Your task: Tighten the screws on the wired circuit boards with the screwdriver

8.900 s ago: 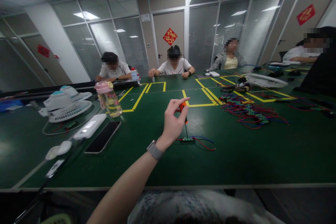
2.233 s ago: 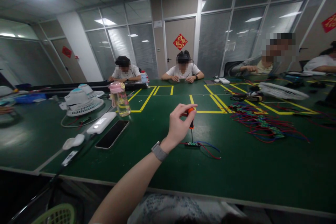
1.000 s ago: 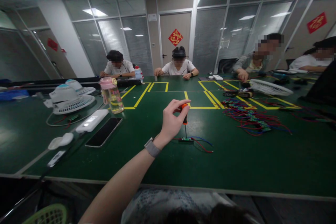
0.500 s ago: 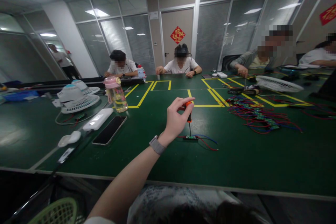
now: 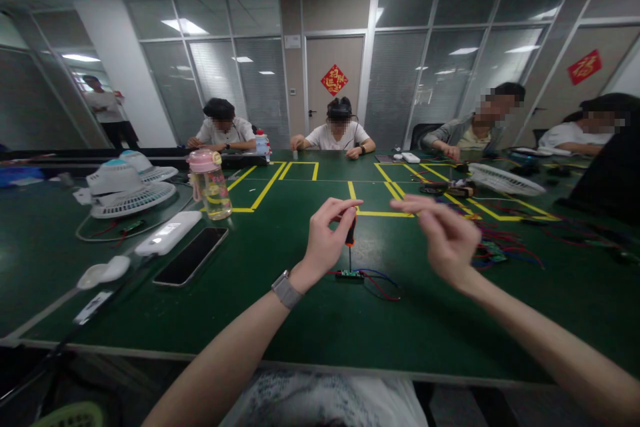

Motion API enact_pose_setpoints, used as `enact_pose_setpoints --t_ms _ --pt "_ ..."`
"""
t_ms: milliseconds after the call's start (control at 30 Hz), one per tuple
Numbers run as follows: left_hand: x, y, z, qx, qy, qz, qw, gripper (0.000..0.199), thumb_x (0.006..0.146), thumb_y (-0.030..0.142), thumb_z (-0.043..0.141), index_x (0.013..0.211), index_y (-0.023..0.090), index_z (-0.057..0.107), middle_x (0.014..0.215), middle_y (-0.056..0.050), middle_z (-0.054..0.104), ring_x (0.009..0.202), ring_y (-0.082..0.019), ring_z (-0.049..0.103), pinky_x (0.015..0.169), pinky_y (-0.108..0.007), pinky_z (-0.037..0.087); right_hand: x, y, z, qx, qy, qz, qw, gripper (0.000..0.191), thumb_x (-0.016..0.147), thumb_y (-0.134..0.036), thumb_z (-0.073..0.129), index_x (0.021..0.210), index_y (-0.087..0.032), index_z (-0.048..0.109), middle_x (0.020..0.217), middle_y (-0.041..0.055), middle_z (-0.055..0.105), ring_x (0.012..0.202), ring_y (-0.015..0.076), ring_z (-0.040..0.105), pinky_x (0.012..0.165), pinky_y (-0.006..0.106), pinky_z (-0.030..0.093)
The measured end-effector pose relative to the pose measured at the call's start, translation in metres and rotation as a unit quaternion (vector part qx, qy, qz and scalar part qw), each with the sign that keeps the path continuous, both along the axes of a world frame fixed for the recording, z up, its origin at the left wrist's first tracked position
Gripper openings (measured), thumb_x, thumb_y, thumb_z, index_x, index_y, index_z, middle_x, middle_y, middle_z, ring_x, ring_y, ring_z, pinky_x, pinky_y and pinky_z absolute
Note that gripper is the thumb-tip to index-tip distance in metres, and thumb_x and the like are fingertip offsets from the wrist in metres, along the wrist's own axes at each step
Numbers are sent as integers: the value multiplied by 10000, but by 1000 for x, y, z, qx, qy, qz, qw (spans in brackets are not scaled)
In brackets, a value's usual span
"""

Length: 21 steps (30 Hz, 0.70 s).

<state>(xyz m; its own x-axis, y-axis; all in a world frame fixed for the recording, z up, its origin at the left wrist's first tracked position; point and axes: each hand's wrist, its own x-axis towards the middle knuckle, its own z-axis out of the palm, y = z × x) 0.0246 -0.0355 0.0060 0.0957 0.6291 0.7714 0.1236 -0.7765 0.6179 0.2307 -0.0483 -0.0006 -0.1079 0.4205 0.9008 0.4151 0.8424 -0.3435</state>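
Note:
My left hand (image 5: 330, 235) pinches the handle of an orange and black screwdriver (image 5: 351, 235), which stands upright with its shaft pointing down. The screwdriver's tip meets a small green circuit board (image 5: 350, 275) lying on the table. Red and blue wires (image 5: 383, 282) curl out from the board's right end, and a red one leaves on the left. To the right, my right hand (image 5: 447, 240) hovers above the table, apart from the screwdriver. Its index finger stretches out to the left, slightly blurred, and nothing shows in it.
Left of me lie a phone (image 5: 191, 256), a white power strip (image 5: 169, 232), a pink-lidded bottle (image 5: 213, 187) and white fans (image 5: 127, 187). More wired boards (image 5: 495, 252) lie beyond my right hand. Yellow tape (image 5: 270, 185) marks the green table. Several people sit opposite.
My right hand has come into view from the right, reaching toward the screwdriver. My left hand keeps its hold on the screwdriver over the board. The whole view has shifted slightly.

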Motion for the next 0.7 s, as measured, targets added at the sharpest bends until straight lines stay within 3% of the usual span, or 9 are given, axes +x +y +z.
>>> enact_pose_setpoints --t_ms 67,200,367,500,600,633,700 --pt "-1 0 -1 0 8 -8 1000 228 938 231 498 1050 202 694 934 -44 637 862 -128 607 728 -221 486 -7 5 -21 -77 -87 16 993 257 946 -321 501 1028 -207 717 991 74 742 1040 243 650 931 430 508" --pt "-1 0 -2 -23 5 -61 998 255 953 236 460 1101 211 665 1110 -65 608 961 -159 636 789 -253 516 -21 14 -59 -239 -235 104 936 296 885 -359 595 1129 -233 705 1103 65 723 1042 255 670 971 442 496" --pt "2 0 -2 -51 -6 -118 992 235 944 248 479 1095 186 647 1095 -78 626 934 -163 658 781 -264 542 -30 18 -72 -243 -228 120 935 217 817 -324 682 1001 -236 758 1067 71 731 1066 269 665 1022 480 464" --pt "1 -1 0 -2 20 -27 999 126 872 248 605 946 188 687 951 -49 603 864 -141 609 735 -244 522 -33 18 -73 -249 -218 105 938 199 804 -279 691 983 -230 764 1057 72 734 1089 275 653 1007 484 482" --pt "0 -1 2 33 46 50 997 99 834 256 655 891 197 711 921 -37 550 878 -144 573 809 -273 508 -32 18 -74 -246 -217 104 939 193 800 -278 693 969 -220 767 1056 79 735 1098 276 648 1006 478 484" --pt "0 -1 2 32 49 51 997 131 861 259 619 932 204 714 962 -46 552 918 -151 574 843 -286 504 -32 18 -74 -243 -218 106 939 192 798 -279 695 965 -220 768 1054 81 735 1092 275 651 1005 474 486" --pt "0 0 3 1 38 -6 999 244 932 251 491 1075 212 685 1058 -69 577 979 -163 592 854 -296 515 -31 18 -74 -236 -223 112 939 200 788 -278 703 970 -224 766 1061 82 734 1085 272 655 1008 470 483"
